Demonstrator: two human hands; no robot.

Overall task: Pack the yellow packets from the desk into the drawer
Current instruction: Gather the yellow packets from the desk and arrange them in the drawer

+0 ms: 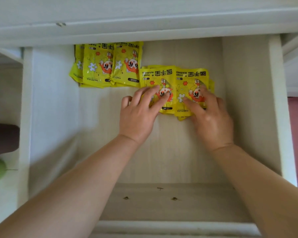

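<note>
Inside the open drawer, a little right of its middle, a batch of yellow packets lay side by side on the floor, partly overlapped, with more yellow edges showing beneath. The left hand bore down on the left packet with spread, nearly straight fingers, and the right hand did the same on the right one. Neither hand gripped anything; the fingers were loose and only pressing. Another row of packets sat at the back left, its top tucked under the desk edge, and its near corner met the batch under the hands. The step looked like settling and squaring this batch. Doing it well probably meant sliding it back with flat hands until it lined up with the back row. Even pressure would matter, since the glossy top packets could skate off those below. The edges poking out at the right and near side wanted tucking in first. Whether any packets remained on the desk could not be told, as its top was out of view.
</note>
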